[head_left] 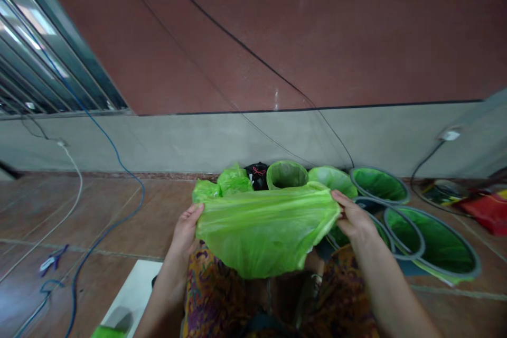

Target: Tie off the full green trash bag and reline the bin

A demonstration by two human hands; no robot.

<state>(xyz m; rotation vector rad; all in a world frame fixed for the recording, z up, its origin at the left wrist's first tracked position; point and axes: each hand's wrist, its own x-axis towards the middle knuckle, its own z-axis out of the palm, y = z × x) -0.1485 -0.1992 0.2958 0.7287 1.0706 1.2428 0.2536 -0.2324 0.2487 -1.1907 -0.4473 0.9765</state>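
Note:
A thin green plastic bag (261, 232) is stretched out sideways in front of my knees. Its left end is pinched by my left hand (188, 227), with the thumb on top. My right hand (352, 216) grips the opposite end near the upper corner. Between the hands the top edge runs nearly straight, and the lower part hangs in a rounded sag above my patterned trousers. Just beyond my right hand stand bins lined with green bags, among them a large bin (439, 245). A loose grey ring (420, 240) lies across their rims.
Against the wall are tied green bags (233, 179), a black bag (258, 175) and more lined bins (287, 174). A blue cable (119, 161) crosses the floor at left, near a white board (130, 296) and a purple-handled tool (53, 261). A red item (487, 211) lies far right.

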